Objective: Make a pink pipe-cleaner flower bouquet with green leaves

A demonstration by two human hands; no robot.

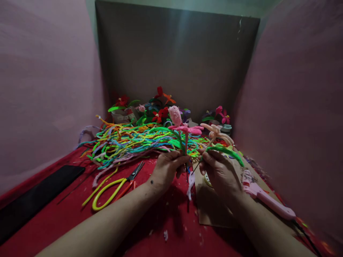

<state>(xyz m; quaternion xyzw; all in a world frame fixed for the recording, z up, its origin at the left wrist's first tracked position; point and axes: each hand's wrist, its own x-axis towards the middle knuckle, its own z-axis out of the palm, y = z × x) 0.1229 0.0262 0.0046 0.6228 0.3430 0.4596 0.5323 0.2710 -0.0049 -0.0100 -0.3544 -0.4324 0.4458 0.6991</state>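
Pink pipe-cleaner flowers (175,116) with green leaves rise from my left hand (170,164), whose fingers are pinched round their stems. A thin dark stem end sticks out below those fingers. My right hand (217,169) is closed on the stem of a peach pipe-cleaner flower (214,131), which has a curved green leaf (227,151). Its thin dark stem end points down and left. Both hands hover side by side over the red cloth (160,221), close but apart. A pale lilac piece (191,185) shows below, between the hands.
A big tangle of coloured pipe cleaners (128,142) lies ahead, with finished flowers (160,114) behind. Yellow-handled scissors (109,194) and a black flat object (40,200) are on the left. At right are a pink glue gun (273,203) with a cord and brown cardboard (211,214). Walls rise on both sides.
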